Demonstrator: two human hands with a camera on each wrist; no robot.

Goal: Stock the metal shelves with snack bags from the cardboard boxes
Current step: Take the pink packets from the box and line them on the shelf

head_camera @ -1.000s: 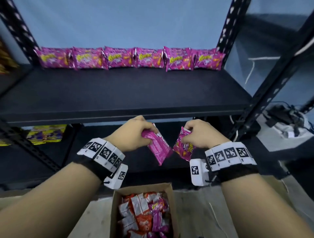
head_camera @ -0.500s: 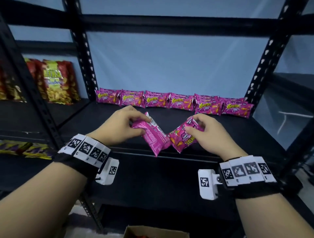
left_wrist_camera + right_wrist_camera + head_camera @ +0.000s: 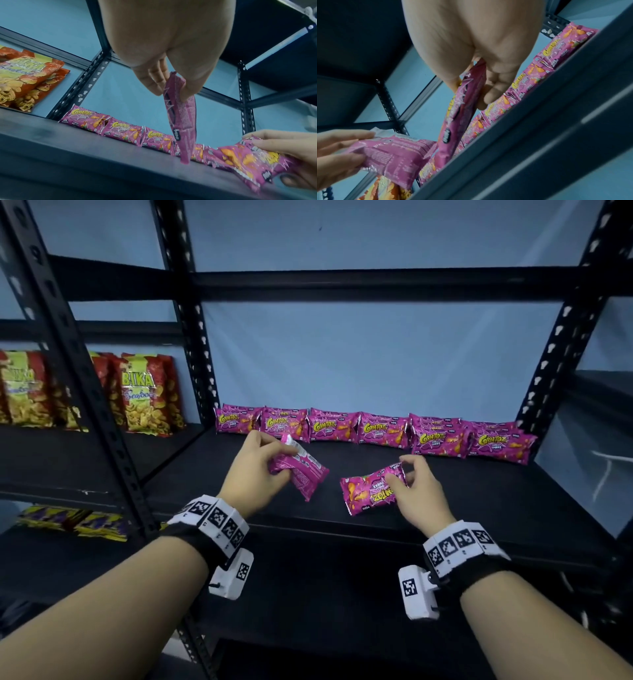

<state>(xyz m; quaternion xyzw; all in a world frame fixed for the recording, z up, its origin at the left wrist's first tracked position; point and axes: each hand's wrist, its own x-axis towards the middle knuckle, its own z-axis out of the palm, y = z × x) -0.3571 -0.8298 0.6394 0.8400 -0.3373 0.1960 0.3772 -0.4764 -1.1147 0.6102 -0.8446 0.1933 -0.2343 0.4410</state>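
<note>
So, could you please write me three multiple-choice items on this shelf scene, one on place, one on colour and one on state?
1. Where does the row of Corntoz bags stand?
A. along the back of the shelf
B. at its front edge
C. on the floor

2. What colour are the Bika Seafood bags on the neighbouring shelf?
A. blue
B. red and yellow
C. white

3. What is the right hand doing?
A. hanging idle
B. pressing flat on the shelf
C. pinching a Corntoz bag

Answers: 1 A, the row lines the rear edge by the wall; 2 B, the printed packs show it; 3 C, thumb and fingers grip the bag's end.
</note>
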